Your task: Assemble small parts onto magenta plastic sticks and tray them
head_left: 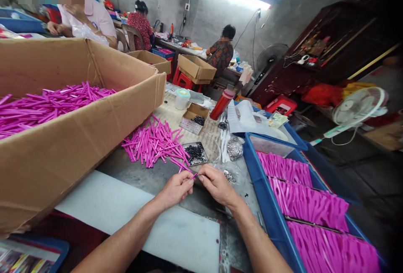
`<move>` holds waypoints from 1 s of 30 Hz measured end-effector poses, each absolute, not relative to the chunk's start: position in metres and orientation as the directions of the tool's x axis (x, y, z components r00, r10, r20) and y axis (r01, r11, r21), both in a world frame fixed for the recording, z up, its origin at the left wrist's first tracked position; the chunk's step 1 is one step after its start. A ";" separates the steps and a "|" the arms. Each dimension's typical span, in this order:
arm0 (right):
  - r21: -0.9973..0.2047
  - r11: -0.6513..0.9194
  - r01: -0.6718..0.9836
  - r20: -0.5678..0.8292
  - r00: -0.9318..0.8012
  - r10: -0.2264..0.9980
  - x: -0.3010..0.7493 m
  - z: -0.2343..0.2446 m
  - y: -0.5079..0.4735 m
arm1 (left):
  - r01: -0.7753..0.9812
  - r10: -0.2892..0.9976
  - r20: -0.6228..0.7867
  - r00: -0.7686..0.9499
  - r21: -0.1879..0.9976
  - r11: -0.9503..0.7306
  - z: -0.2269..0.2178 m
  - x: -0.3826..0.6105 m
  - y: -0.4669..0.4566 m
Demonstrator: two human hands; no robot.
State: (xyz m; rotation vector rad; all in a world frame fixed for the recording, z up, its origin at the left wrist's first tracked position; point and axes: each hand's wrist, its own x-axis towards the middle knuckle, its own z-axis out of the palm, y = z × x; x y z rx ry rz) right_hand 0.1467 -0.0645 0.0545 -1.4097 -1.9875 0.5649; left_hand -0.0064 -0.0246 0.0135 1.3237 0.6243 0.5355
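Observation:
My left hand (177, 187) is closed in a pinch on a thin magenta plastic strip (194, 176), most of it hidden by the fingers. Fingertips of my right hand (217, 184) meet the strip's far end, pinched on something too small to make out. Just beyond my hands lies a loose pile of magenta strips (154, 143). Beside that pile, a small tray (204, 160) holds small black parts (195, 153). A clear plastic bag with small metal parts (229, 176) lies right behind my right hand.
A large cardboard box (122, 113) of magenta strips stands at left. On the right, a blue crate (264, 210) holds rows of magenta pieces. Farther back are a small open box (192, 127), a lidded tub (182, 99) and a red bottle (222, 105). Several people sit beyond.

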 end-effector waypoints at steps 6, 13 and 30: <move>-0.658 0.299 0.691 0.204 -0.218 0.954 0.148 0.056 -0.064 | 0.081 0.727 -0.042 0.685 0.997 -0.018 0.018 -0.007 -0.026; -0.668 0.233 0.707 0.147 -0.182 0.972 0.148 0.056 -0.063 | 0.181 0.748 0.052 0.661 0.957 -0.226 0.017 -0.008 -0.026; -0.695 0.160 0.701 0.095 -0.130 0.987 0.148 0.057 -0.062 | 0.226 0.767 0.045 0.641 0.943 -0.243 0.019 -0.008 -0.026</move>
